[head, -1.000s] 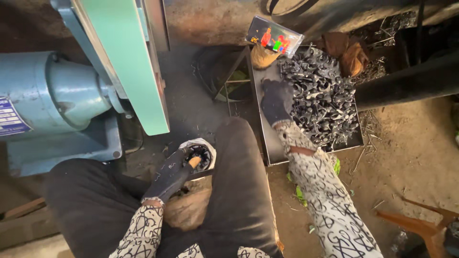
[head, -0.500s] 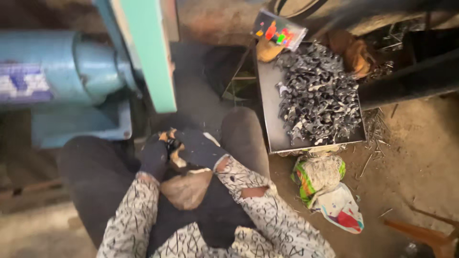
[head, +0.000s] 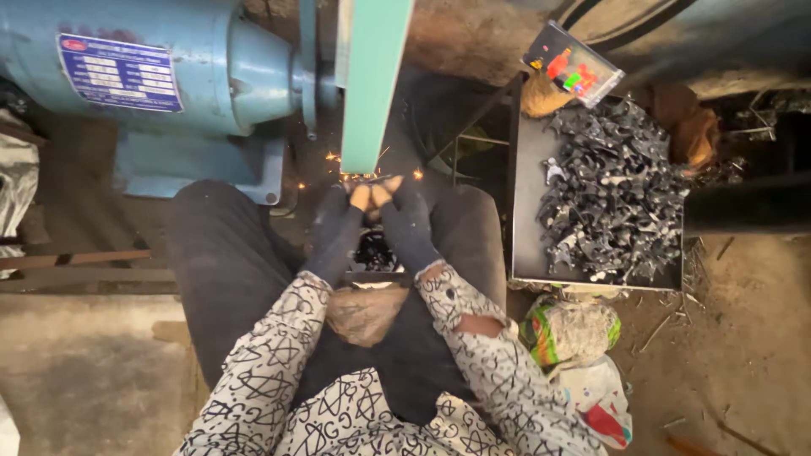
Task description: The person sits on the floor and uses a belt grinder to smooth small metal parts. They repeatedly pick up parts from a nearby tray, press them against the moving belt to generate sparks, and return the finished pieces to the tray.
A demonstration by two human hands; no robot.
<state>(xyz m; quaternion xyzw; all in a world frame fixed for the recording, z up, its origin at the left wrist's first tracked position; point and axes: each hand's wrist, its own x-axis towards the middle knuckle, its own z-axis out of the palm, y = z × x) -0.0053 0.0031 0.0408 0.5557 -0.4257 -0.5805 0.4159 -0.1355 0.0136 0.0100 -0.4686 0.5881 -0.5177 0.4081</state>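
Head view: my gloved left hand (head: 338, 228) and right hand (head: 407, 221) pinch together a small workpiece (head: 373, 187), mostly hidden, against the green grinding belt (head: 372, 84) at twelve o'clock, sparks flying. Metal parts tray (head: 525, 211) at three o'clock.

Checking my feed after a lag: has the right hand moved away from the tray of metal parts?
Yes. The right hand has left the tray and swung left, meeting the left hand at the green belt, where sparks fly.
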